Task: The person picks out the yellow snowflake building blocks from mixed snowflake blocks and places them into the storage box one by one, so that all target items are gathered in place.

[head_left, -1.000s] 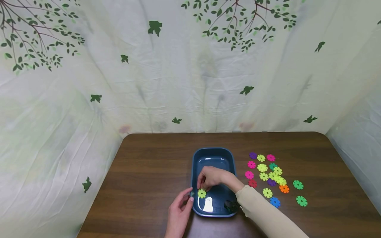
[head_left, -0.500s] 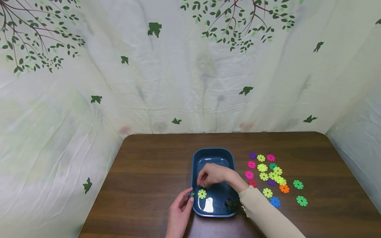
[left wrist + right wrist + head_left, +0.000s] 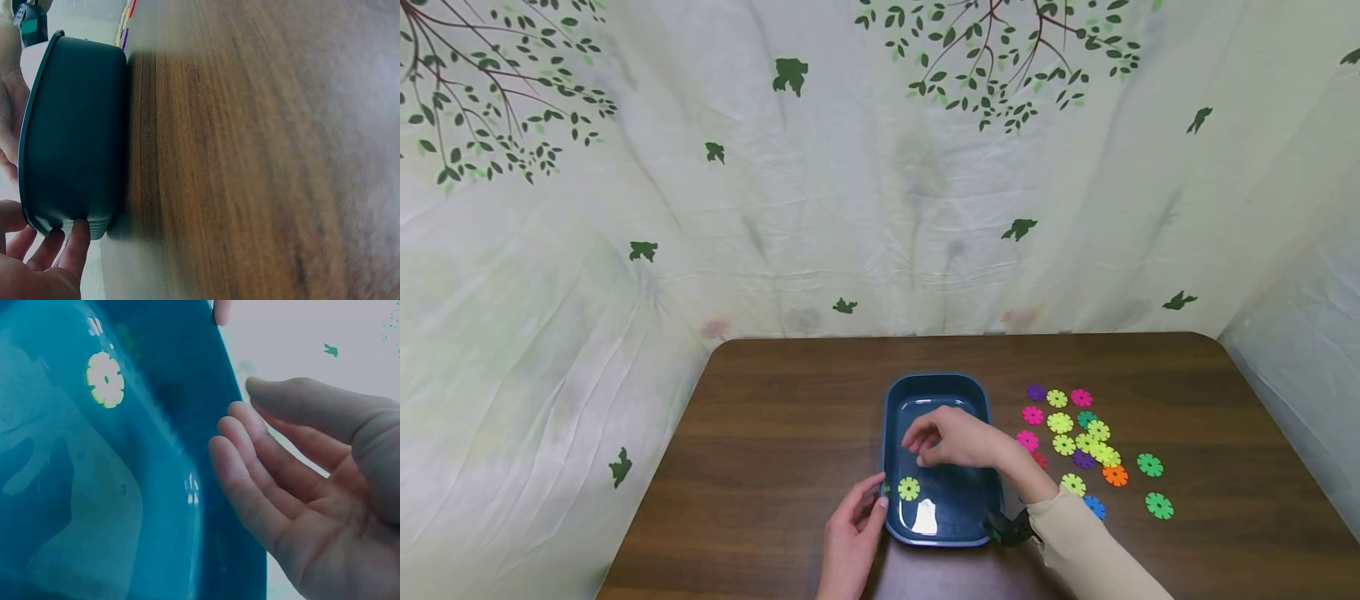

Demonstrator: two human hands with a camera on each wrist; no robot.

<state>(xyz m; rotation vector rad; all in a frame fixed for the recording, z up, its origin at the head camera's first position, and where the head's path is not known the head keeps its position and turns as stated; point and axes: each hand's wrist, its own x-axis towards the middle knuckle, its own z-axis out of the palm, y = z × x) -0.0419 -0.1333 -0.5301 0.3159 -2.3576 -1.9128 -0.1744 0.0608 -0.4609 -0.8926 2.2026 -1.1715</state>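
Observation:
A deep blue plastic tray stands on the brown table, with one yellow-green notched flower disc lying flat in its near left part. My left hand holds the tray's left side; in the left wrist view its fingers touch the outer wall just under the rim. Above the tray's middle is my right hand, fingers loosely bent. In the right wrist view the thumb stands apart from the fingers, with nothing between them. The disc lies apart from that hand.
Right of the tray, several loose flower discs lie scattered, pink, purple, yellow-green, green, orange and blue, some overlapping. The right forearm partly covers the nearest ones. A pale leaf-printed cloth hangs behind the table.
My right hand has lifted away from the area by the yellow-green disc, and its fingers have loosened. The disc stays in place. The left hand keeps its place at the tray.

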